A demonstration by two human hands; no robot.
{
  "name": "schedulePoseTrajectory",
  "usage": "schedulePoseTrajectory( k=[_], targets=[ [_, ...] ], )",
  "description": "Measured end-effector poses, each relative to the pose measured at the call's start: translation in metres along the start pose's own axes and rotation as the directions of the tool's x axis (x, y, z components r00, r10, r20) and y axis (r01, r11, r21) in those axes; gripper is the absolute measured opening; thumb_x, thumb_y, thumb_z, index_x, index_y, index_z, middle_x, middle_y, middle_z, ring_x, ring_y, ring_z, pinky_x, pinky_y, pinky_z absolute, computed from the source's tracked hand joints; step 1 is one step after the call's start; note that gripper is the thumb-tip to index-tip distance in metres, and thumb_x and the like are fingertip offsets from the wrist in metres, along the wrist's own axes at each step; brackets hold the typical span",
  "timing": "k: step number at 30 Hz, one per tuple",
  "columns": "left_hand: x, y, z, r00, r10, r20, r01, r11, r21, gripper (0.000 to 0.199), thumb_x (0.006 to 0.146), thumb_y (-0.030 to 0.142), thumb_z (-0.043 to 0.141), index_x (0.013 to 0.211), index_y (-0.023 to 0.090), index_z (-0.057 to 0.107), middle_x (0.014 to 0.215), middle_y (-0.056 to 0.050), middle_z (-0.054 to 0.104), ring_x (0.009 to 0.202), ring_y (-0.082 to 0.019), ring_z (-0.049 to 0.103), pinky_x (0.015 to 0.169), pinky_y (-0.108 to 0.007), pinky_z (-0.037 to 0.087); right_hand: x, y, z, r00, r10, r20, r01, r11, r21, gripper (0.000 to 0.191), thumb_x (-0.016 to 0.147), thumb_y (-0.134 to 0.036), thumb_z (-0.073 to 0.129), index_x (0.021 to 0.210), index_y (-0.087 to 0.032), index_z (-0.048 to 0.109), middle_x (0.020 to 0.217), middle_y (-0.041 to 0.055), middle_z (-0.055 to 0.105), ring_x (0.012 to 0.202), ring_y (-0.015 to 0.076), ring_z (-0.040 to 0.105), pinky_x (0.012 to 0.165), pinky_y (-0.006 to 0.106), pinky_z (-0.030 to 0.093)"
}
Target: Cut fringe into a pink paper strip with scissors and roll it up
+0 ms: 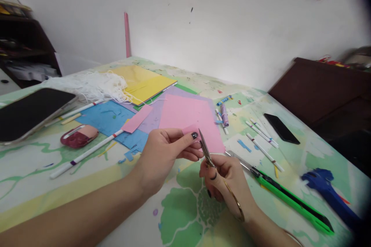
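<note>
A pale wall [232,46] closes off the far side of the room, with a dark cabinet [319,100] to the right and a shelf [34,42] to the left. My table [185,224], under a green-patterned cover, fills the near part. Across its far middle lie overlapping sheets: yellow [150,83], purple [150,117], blue [101,117] and pink [188,112], with white yarn [95,85] heaped to their left. To the right lies a green cutter [292,200], its blade end pointing far and left, toward my hands.

My left hand [164,152] reaches in from the near left, thumb and fingers pinched together on a pink scrap [189,128] at the near edge of the pink sheet. My right hand [226,177] is wrapped round the scissors [206,149], whose long axis runs from near right to far left. From that hand the scrap lies far and left, and the blade tips come just to its right end. The scrap's visible part runs roughly left to right, so the blades stand across it; the left hand is the nearer, being on it. I can't tell whether any paper sits between the blades.
</note>
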State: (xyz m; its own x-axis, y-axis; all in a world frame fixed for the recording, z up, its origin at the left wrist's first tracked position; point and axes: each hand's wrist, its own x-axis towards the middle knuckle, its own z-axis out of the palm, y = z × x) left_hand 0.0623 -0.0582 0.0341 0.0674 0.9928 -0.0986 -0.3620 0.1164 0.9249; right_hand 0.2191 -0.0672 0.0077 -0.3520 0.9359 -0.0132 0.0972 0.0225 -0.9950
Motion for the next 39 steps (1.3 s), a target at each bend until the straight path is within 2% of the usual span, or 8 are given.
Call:
schedulePoseTrajectory(
  k=[15,29,33,39],
  targets=[
    [0.0015,-0.0007,0.0000,1.000,0.006,0.003,-0.006,1.000,-0.009,0.019,0.074,0.028,0.070,0.066,0.011,0.071,0.063,-0.006,0.070,0.058,-0.012,0.065,0.055,-0.017,0.051,0.0016,-0.0059,0.0027,0.994,0.092,-0.062,-0.094,0.995,-0.018,0.040,0.061,-0.048,0.071,0.051,-0.016,0.050,0.035,-0.0053,0.041,0.029,0.0044,0.031,0.030,0.016,0.024],
    [0.0024,-0.0020,-0.0015,1.000,0.006,-0.006,-0.006,1.000,-0.020,0.018,0.073,0.028,0.071,0.066,0.011,0.071,0.063,-0.005,0.070,0.057,-0.011,0.065,0.054,-0.017,0.052,0.0027,-0.0086,0.0039,0.981,0.157,-0.114,-0.161,0.986,-0.029,0.029,0.058,-0.032,0.071,0.047,-0.016,0.049,0.033,-0.0058,0.041,0.028,0.0043,0.032,0.029,0.015,0.024],
    [0.0022,-0.0020,-0.0010,1.000,0.007,0.004,-0.007,1.000,-0.023,0.018,0.073,0.028,0.071,0.066,0.011,0.071,0.063,-0.006,0.070,0.057,-0.011,0.065,0.054,-0.017,0.051,0.0027,-0.0066,0.0039,0.984,0.146,-0.103,-0.150,0.988,-0.032,0.033,0.059,-0.036,0.073,0.048,-0.016,0.049,0.033,-0.0057,0.040,0.028,0.0043,0.032,0.029,0.016,0.024],
    [0.0016,-0.0019,-0.0009,1.000,0.005,0.004,-0.004,1.000,-0.020,0.017,0.073,0.028,0.071,0.067,0.011,0.071,0.064,-0.005,0.070,0.057,-0.011,0.065,0.054,-0.017,0.051,-0.0008,-0.0039,0.0030,0.999,0.022,-0.036,-0.022,1.000,0.002,0.041,0.064,-0.052,0.070,0.058,-0.016,0.052,0.039,-0.0058,0.041,0.031,0.0041,0.030,0.030,0.016,0.026]
  ],
)
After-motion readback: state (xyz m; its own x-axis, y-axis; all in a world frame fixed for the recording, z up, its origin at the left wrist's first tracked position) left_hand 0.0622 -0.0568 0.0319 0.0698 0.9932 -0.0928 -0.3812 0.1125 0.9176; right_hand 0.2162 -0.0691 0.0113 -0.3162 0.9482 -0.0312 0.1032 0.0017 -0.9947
